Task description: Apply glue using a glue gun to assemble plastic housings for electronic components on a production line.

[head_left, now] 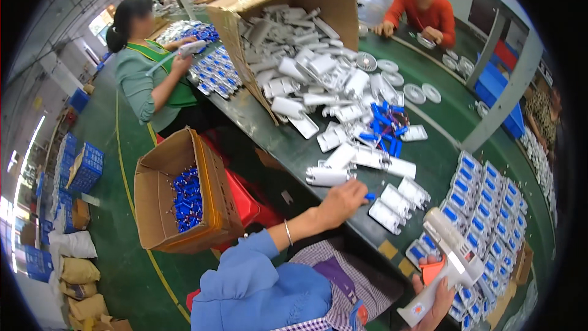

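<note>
My left hand [342,203] is closed at the near edge of the workbench, with a small blue cylindrical part [369,197] pinched at its fingertips. Just right of it, several white plastic housings [387,211] lie in a row on the dark bench top. White housings [331,176] also lie just beyond the hand. At the lower right my right hand [440,299] wraps round the handle of a white glue gun [452,246] with an orange trigger [432,270]. The gun's nozzle end points up and left, toward the row. A heap of blue parts with wires [387,127] rests farther back.
Many housings with blue parts [490,208] stand in rows on the right. A tipped carton [245,79] spills white parts across the bench. On the left, an open carton [160,208] holds blue parts. Co-workers sit at the far left and far right; a metal post [505,95] rises at right.
</note>
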The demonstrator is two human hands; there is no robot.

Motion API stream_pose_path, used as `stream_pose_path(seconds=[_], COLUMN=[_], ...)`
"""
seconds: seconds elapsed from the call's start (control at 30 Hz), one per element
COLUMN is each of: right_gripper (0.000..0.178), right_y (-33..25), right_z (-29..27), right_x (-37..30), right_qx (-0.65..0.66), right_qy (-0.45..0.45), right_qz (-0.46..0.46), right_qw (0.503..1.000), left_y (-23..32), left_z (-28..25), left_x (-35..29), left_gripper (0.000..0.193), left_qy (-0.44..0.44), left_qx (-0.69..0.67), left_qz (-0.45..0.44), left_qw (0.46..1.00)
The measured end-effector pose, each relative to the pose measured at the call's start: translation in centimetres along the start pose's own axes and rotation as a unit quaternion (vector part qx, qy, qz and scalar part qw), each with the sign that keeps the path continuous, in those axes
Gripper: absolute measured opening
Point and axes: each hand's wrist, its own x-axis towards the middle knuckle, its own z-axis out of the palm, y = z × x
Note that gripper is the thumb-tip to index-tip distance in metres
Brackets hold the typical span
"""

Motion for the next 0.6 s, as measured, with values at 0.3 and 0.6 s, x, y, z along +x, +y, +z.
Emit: stream_pose_path(seconds=[0.3, 0.6], right_gripper=[0.050, 0.050], right_y=[-0.5, 0.6], right_z=[1.1, -0.7], right_x=[0.3, 0.8], right_qx=[0.002, 0.003], right_qy=[0.063, 0.065], right_qz=[0.060, 0.039], right_qw=[0.996, 0.997], left_y=[-0.4, 0.5], left_z=[0.3, 0.4], left_x=[-0.8, -0.9], left_gripper=[0.040, 0.018], left_qy=[0.047, 0.045], left_qx=[-0.035, -0.097], left_qz=[-0.027, -0.061], left_qw=[0.998, 0.992])
